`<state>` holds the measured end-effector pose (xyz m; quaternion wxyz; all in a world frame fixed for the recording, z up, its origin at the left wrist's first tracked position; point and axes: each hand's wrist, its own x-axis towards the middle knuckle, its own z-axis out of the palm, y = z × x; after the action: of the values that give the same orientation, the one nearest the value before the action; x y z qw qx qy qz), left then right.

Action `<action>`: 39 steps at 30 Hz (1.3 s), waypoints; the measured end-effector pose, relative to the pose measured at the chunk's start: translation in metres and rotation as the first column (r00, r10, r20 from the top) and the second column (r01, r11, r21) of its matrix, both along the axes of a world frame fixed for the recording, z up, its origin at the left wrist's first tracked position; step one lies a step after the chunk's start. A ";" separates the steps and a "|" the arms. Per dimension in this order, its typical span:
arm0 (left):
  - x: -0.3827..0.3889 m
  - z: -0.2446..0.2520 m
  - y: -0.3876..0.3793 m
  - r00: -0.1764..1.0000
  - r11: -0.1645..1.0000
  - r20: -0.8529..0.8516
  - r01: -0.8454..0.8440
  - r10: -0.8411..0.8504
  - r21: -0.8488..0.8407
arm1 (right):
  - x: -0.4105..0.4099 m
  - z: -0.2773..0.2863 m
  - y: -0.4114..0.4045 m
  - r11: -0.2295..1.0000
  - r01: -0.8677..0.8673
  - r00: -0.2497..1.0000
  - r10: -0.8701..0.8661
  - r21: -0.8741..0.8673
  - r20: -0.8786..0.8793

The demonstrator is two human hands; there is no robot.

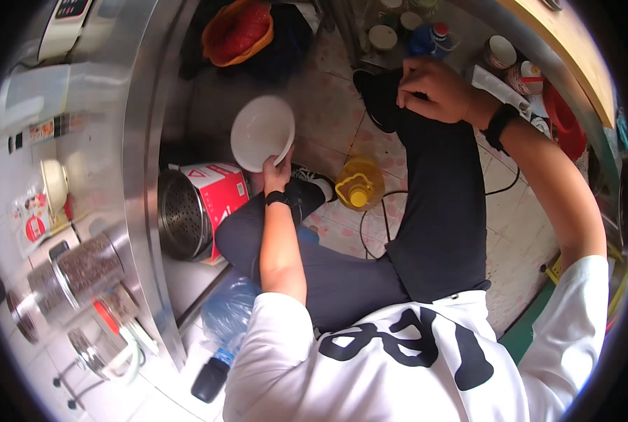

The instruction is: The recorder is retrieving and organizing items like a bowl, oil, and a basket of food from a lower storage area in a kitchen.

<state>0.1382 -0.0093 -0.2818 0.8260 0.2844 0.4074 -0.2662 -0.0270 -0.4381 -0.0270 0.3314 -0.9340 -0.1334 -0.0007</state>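
Observation:
My left hand (278,171) grips the near rim of a white dish (264,132), a bowl or deep plate. It is tilted so that its inner face shows, and nothing is seen in it. Below that hand is my bent left leg, with a black-and-white shoe (316,182) just to the right. My right hand (434,90) is over the lower end of my right leg, by a black shoe (374,100). Its fingers are curled in, and no object shows in them. Both wrists wear dark bands.
An oil jug with a yellow cap (358,196) and a black cable (385,221) are on the tiled floor between my legs. At left, a perforated steel pot (184,216) and red-white box (221,187) sit under a steel counter (145,174). An orange basket (264,45) holds red bags.

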 end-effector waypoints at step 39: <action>-0.156 0.103 -0.124 -0.520 -0.409 -0.317 0.069 -0.793 0.910 | -0.065 0.009 0.003 0.191 0.681 0.731 -0.221 0.707 -0.645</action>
<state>-0.0177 -0.1337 -0.1790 0.1181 0.8325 -0.3668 -0.3981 -0.0925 -0.4347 -0.0178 0.7959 -0.5499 0.2526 0.0164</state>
